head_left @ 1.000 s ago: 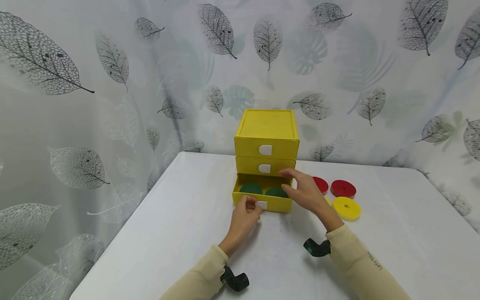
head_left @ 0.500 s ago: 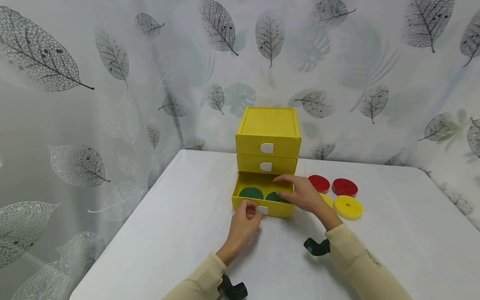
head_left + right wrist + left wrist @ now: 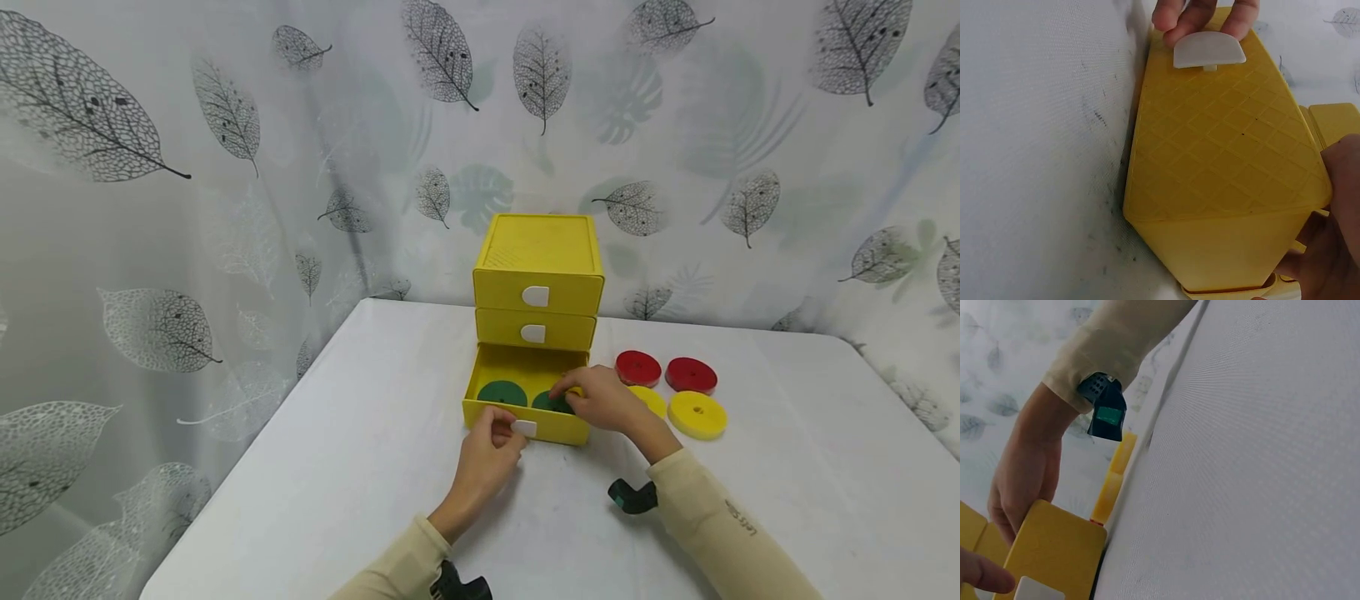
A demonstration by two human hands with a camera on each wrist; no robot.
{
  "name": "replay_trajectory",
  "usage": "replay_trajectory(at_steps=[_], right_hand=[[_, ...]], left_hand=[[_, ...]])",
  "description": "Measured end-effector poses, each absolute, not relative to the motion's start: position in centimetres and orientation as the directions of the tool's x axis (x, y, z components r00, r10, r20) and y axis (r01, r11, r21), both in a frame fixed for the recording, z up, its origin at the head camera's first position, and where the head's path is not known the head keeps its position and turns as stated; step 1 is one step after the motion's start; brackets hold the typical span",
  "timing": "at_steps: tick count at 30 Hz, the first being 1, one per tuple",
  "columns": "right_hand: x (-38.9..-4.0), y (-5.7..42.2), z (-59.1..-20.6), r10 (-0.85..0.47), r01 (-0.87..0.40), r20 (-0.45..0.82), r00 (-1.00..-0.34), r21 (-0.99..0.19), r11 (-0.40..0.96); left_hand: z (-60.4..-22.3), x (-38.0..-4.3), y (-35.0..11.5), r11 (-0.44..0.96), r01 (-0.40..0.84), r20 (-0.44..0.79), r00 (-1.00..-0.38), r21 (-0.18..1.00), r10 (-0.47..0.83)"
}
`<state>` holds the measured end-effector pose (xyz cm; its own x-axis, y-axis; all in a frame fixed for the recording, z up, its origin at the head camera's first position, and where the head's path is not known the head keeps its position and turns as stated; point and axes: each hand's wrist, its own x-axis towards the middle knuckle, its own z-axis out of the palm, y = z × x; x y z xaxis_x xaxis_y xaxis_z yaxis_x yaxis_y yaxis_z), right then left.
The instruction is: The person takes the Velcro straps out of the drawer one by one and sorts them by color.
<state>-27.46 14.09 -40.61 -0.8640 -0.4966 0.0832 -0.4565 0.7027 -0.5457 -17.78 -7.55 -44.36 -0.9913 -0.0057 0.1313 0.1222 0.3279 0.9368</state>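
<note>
Left hand point(image 3: 486, 446) pinching the bottom drawer's point(image 3: 558, 428) white pull point(image 3: 526, 428), the right hand point(image 3: 602, 399), grip unclear, seemingly handles a green disc point(image 3: 542, 402) inside, likely needing a firm pinch next.

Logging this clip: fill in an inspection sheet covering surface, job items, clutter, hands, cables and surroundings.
Surface: white tabletop, dark marks in the right wrist view.
Job items: yellow drawer unit, bottom drawer pulled out, two green discs inside.
Clutter: two red discs and two yellow discs right of the unit.
Hands: left hand holds the white handle; right hand at the right green disc, grip unclear.
Cables: nothing seen.
Surroundings: leaf-print curtain behind.
</note>
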Motion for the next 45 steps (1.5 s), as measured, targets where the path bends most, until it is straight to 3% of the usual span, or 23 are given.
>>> replay_trajectory(at_steps=[7, 13, 32, 45], right_hand=[[-27.5, 14.0, -40.6, -0.501, -0.485, 0.104, -0.859, -0.475, 0.734], [-27.6, 14.2, -40.7, -0.503, -0.482, 0.106, -0.858, -0.506, 0.715], [-28.0, 13.8, -40.5, -0.513, -0.473, 0.005, -0.859, -0.394, 0.788], [-28.2, 14.0, -40.9, -0.507, -0.472, 0.044, -0.861, -0.439, 0.764]], left_hand=[[-44.3, -17.8, -7.5, 0.317, 0.118, 0.125, -0.992, 0.941, -0.003], [-44.1, -17.5, -7.6, 0.318, 0.119, 0.121, -0.993, 0.940, 0.014], [-44.3, -16.7, -7.3, 0.303, 0.099, 0.097, -0.995, 0.948, 0.023], [-44.2, -16.7, -7.2, 0.296, 0.100, 0.097, -0.995, 0.950, 0.024]])
